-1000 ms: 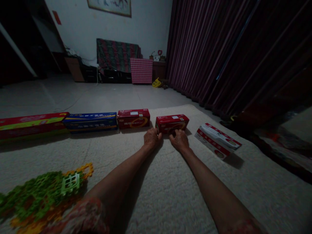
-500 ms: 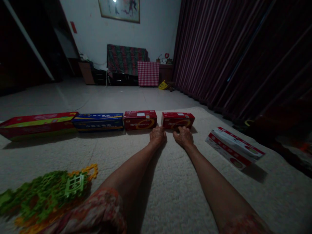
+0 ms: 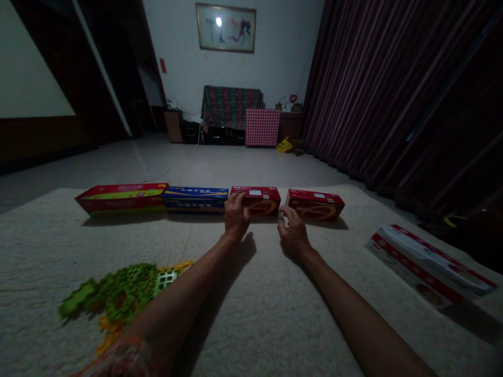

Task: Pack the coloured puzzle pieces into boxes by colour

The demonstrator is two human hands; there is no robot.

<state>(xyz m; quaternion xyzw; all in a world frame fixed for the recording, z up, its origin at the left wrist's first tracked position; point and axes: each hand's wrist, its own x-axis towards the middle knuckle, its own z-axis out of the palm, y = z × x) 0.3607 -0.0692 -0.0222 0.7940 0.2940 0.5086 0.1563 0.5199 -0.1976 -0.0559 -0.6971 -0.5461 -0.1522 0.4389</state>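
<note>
A row of boxes lies on the pale blanket. My left hand (image 3: 237, 217) is at the left end of a small red box (image 3: 260, 201), its fingers extended over the front, beside a long blue box (image 3: 196, 200). Whether the fingertips press on the red box I cannot tell. My right hand (image 3: 293, 233) has curved, parted fingers. It is in front of the gap, near the left end of a second red box (image 3: 316, 204), and nothing shows in it. A long red and yellow-green box (image 3: 126, 199) touches the blue box's left end.
A white and red box (image 3: 428, 267) lies at an angle on the blanket (image 3: 255, 314) to the right. Green and orange plastic lattice pieces (image 3: 126, 293) are piled by my left forearm. Beyond lie the tiled floor (image 3: 220, 162), a low cabinet (image 3: 223, 135) and dark curtains (image 3: 365, 94).
The view has turned left and up. My left hand has gone from the left red box's right end to its left end. My right hand has shifted to the other red box's left end.
</note>
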